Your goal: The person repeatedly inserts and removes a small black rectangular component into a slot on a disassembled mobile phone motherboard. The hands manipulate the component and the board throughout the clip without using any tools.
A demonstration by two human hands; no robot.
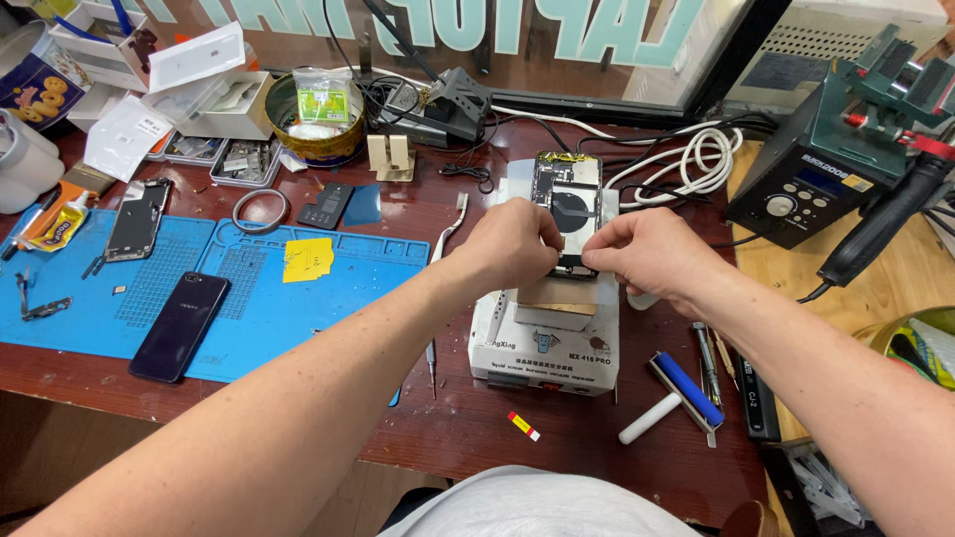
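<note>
A single view, worn on the person's head; it looks forward and steeply down over the surface from the near edge, toward the glass pane at the back; both forearms run up from the bottom corners to the left hand and right hand near mid-frame; close range; the blue mat lies left, a grey station right.

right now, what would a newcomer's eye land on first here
Both hands, left hand and right hand, meet over an opened phone lying on a white machine at the middle of the bench. To the left lies a blue work mat with a dark phone on it; a blue roller lies lower right.
</note>
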